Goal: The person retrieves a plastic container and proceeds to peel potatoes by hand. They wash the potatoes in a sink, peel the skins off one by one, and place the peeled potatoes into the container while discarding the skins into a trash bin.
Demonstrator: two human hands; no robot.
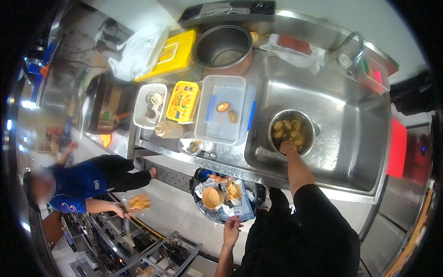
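Note:
My right hand [287, 147] reaches over the near rim of a round metal pot [314, 130] standing in the sink. In the pot, several lumpy, brownish-yellow pieces of food [288, 130] lie in liquid. The fingertips are down among them, hidden from view. My left hand [233, 225] hangs low beside a lined bin, its fingers loosely bent and a little apart, with nothing visible in it. On the counter left of the sink, a clear plastic tub [212, 127] holds an orange-brown oval piece [223, 107] and a darker, ridged piece [233, 117].
The steel sink [344, 164] has a tap [357, 51] at its far right. A black bin bag [196, 182] holds eggshells and a paper bowl [212, 197]. Leftward stand a yellow tub [182, 101], white container [140, 117] and large pot [221, 60]. Another person [69, 184] carries food at the left.

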